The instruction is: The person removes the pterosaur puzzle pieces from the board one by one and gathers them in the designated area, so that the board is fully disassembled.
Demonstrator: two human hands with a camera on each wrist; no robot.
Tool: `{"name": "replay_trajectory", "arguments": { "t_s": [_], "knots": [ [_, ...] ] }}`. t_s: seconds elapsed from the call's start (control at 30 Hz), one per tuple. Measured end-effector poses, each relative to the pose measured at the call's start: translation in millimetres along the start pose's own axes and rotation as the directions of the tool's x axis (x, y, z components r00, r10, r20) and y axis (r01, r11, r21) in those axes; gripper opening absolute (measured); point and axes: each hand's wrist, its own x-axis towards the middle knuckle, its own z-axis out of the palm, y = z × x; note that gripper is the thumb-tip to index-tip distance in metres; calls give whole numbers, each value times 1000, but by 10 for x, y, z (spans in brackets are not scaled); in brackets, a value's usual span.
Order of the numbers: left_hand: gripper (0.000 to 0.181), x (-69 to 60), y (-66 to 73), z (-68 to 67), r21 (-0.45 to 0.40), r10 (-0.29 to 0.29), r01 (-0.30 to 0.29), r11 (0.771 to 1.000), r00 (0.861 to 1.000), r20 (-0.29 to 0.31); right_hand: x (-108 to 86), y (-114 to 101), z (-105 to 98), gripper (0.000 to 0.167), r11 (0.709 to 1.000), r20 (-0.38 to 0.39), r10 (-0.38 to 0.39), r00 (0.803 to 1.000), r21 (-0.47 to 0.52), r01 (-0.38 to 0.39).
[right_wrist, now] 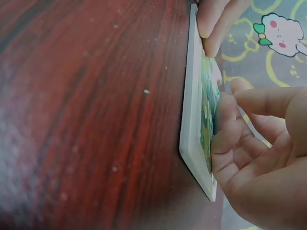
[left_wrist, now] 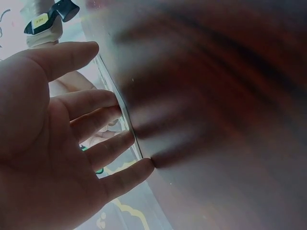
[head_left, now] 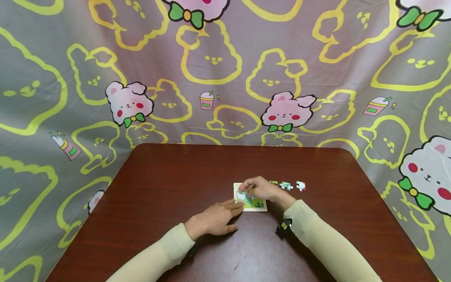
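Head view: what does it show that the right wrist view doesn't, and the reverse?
Only the head view: loose puzzle pieces beyond the board's right side, the sleeves, and the table's far edge.

Only the right wrist view: a close, edge-on look at the puzzle board's side, and the palm side of the right hand.

Both: the board, the table, the patterned curtain, the right hand, and left hand fingers at the board.

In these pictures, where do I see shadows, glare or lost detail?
Head: sheen low on the table, the puzzle lacks fine detail; left wrist: soft shadows on the table beyond the left hand, upper-left corner washed out; right wrist: whitish sheen near the left edge.
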Motion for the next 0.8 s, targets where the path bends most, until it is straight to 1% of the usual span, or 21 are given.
{"name": "replay_trajectory", "arguments": {
  "t_s": [0.17, 0.4, 0.57, 0.8],
  "knots": [
    [61, -4, -4, -4, -4, 1, -1, 1000, 1000, -3, 4, -4, 1, 33, 1000, -5, 12, 1000, 7, -12],
    [62, -19, -6, 10, 6, 8, -8, 1000, 1000, -7, 10, 18, 0, 33, 1000, 6, -2, 1000, 19, 2],
    [63, -19, -13, 16, 5, 13, -13, 1000, 1000, -6, 3, 15, 4, 32, 1000, -2, 2, 1000, 18, -2],
    [63, -9, -22, 7, -1, 10, -10, 1000, 1000, 10, 1, 7, 7, 30, 1000, -11, 12, 1000, 16, -12]
  ]
}}
